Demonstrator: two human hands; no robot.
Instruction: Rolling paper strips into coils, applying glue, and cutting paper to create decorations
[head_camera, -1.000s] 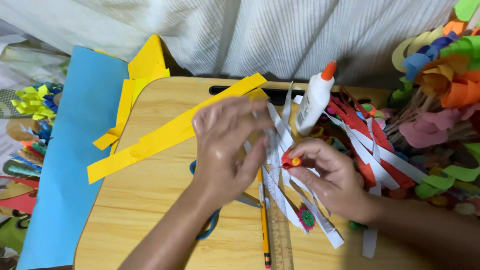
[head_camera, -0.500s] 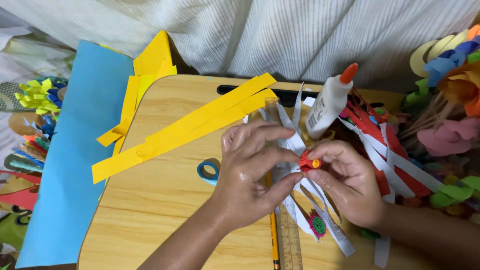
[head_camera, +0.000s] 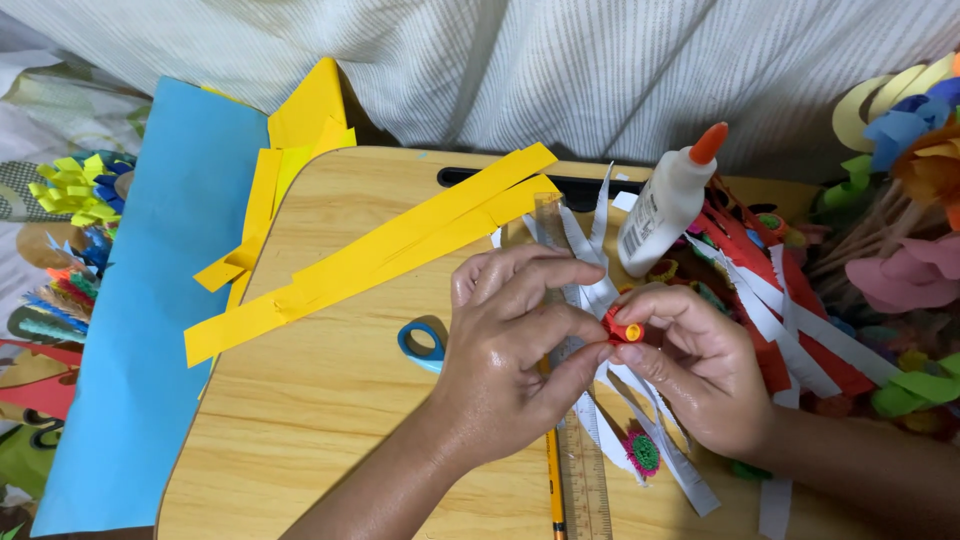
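Head view, white glue bottle (head_camera: 665, 215), orange cap

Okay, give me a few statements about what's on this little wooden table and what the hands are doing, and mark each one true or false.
1. Both hands pinch a small red and orange paper roll. True: left hand and right hand meet on it.
2. The glue bottle has a blue cap. False: it is orange.
3. Long yellow paper strips lie on the table. True.
4. The scissors are in the right hand. False: they lie on the table, beside the left hand.
5. A clear ruler lies below the hands. True.
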